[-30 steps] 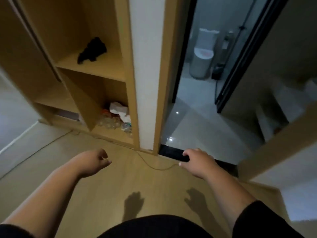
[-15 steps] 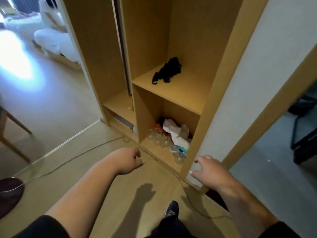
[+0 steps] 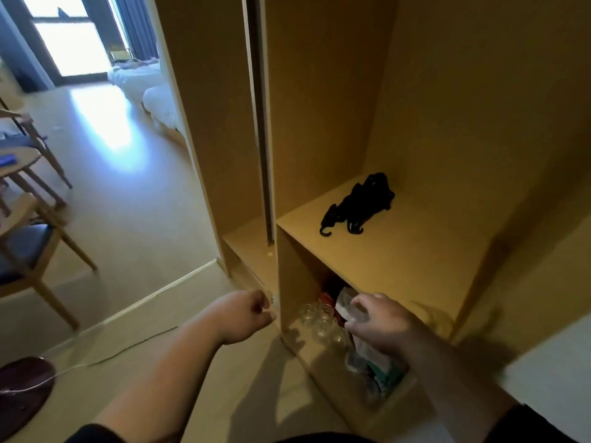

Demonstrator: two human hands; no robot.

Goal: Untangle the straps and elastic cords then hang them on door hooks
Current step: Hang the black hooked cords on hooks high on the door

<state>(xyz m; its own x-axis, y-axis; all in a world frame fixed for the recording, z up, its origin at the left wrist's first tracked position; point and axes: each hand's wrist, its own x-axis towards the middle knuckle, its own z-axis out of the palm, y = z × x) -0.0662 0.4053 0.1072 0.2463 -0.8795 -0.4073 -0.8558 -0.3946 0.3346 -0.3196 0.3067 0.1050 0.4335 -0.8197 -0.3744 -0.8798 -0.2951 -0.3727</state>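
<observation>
A black bundle of straps and cords (image 3: 358, 204) lay in a heap on the middle shelf (image 3: 399, 247) of the open wooden wardrobe (image 3: 323, 100), its curled ends pointing toward the shelf's front edge. Nobody was touching it; both hands hung well below it, out in front of the lower compartment.

The left hand (image 3: 244, 310) was held low beside the wardrobe's upright panel, its fingers (image 3: 267, 310) curled loosely inward and gripping nothing. The right hand (image 3: 382, 324) reached out in front of the bottom compartment, fingers bent and slightly spread, also empty. Dark sleeves showed at the bottom of the view.

In the bottom compartment stood a cluster of clear glasses (image 3: 316, 318), and beside them a crumpled bag (image 3: 372, 359) with some red and green showing. A thin cable (image 3: 128, 348) ran across the pale floor (image 3: 150, 219). Wooden chairs (image 3: 35, 251) stood to the left, and a white bed (image 3: 147, 91) lay farther back near a bright window (image 3: 73, 43).
</observation>
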